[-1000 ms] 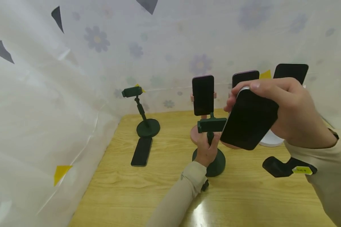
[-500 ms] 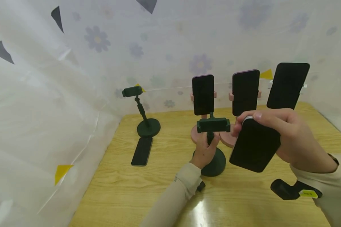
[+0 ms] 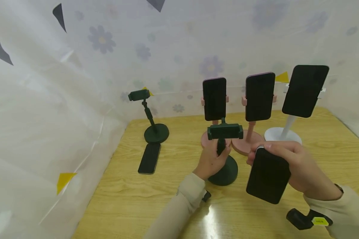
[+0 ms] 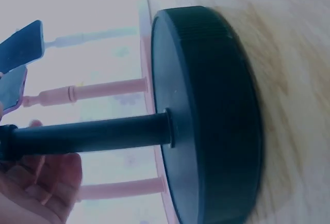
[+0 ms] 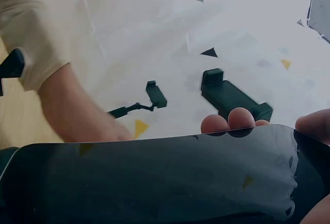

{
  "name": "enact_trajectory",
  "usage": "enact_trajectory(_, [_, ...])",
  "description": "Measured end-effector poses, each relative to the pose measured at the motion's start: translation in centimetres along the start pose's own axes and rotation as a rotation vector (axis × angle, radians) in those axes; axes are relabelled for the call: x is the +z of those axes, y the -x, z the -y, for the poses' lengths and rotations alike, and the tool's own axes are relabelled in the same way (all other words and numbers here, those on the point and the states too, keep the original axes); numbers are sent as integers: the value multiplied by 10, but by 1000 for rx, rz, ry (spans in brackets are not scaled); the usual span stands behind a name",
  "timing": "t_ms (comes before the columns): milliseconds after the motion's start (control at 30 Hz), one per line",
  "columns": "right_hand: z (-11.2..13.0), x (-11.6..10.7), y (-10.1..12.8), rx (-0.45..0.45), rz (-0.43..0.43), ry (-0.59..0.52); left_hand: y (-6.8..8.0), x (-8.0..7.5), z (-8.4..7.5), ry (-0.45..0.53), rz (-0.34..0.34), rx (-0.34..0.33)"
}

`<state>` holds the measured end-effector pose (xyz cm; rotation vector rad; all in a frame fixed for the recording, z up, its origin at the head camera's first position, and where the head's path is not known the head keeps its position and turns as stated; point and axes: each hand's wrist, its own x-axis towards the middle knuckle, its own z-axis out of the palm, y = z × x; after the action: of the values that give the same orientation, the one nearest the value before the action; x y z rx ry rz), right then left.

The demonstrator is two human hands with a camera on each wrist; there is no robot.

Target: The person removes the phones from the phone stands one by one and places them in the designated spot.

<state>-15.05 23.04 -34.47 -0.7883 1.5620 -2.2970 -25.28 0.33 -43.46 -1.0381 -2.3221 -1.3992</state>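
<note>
My left hand (image 3: 210,161) grips the pole of a dark green phone stand (image 3: 224,154) near the table's middle; its clamp on top holds nothing. In the left wrist view the stand's round base (image 4: 211,115) fills the frame, and my fingers (image 4: 41,182) curl round the pole. My right hand (image 3: 290,166) holds a black phone (image 3: 267,176) by its edges, low and just right of the stand, screen facing me. The right wrist view shows the phone's dark screen (image 5: 154,182) with fingertips (image 5: 232,121) over its top edge.
Two pink stands (image 3: 247,142) and a white stand (image 3: 282,134) behind each carry a phone. A second green stand (image 3: 155,132) stands empty at the back left, with a black phone (image 3: 149,158) flat in front of it. A flowered sheet (image 3: 77,83) walls the table (image 3: 155,199).
My right hand has lowered the black phone from in front of the back stands down to beside the green stand. My left hand has kept its grip on the pole.
</note>
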Motion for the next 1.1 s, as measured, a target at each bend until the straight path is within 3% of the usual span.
enact_trajectory(233, [-19, -3, 10, 90, -22, 10, 5, -9, -6, -161, 37, 17])
enact_trajectory(433, [-32, -1, 15, 139, -47, 58, 5, -13, -13, -261, 51, 20])
enact_trajectory(567, [-37, -1, 19, 186, -54, 77, 7, -24, -17, -307, 47, 40])
enact_trajectory(700, [-40, -2, 22, 226, -68, 89, 9, -48, -19, -299, 20, -28])
enact_trajectory(867, [-43, -2, 25, 263, -62, 86, 4, -89, -17, -261, -72, -135])
enact_trajectory(1100, [-50, -2, 30, 246, -18, 28, -12, -129, 4, -298, -154, -198])
